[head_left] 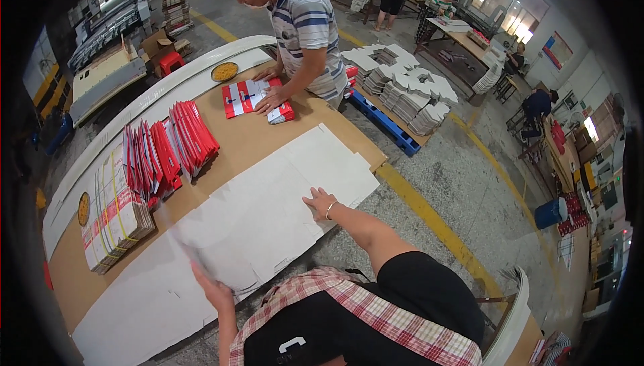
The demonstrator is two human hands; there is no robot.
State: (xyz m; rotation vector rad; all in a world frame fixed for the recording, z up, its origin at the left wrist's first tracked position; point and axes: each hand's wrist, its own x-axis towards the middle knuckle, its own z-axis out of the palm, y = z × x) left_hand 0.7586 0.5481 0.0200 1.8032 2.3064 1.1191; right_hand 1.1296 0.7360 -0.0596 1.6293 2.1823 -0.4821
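**Two hands on one white die-cut sheet**

Two of our hands share the work on the big white die-cut cardboard sheet [268,212] that lies flat on the brown worktable [248,135]. Our right hand [319,203] rests near the sheet's right edge, fingers spread and pressed down, apparently to pin it so it cannot slide. Our left hand [213,290] is at the near edge, where the card looks blurred and raised; its fingers seem closed on that edge, lifting it, though the blur keeps us from being sure of the grip. More white sheets [141,306] lie under and beside it, toward our left.

Further along the table, red and white folded cartons [171,148] stand on edge in fanned rows, which keeps them easy to pick one by one. Beside them sits a strapped bundle of flat printed blanks [114,215]. A co-worker in a striped shirt [305,24] presses both hands on a small stack of red and white cartons [258,98], near a round yellow dish [225,72]. Behind that person, white cut blanks are piled on a blue pallet [382,121].
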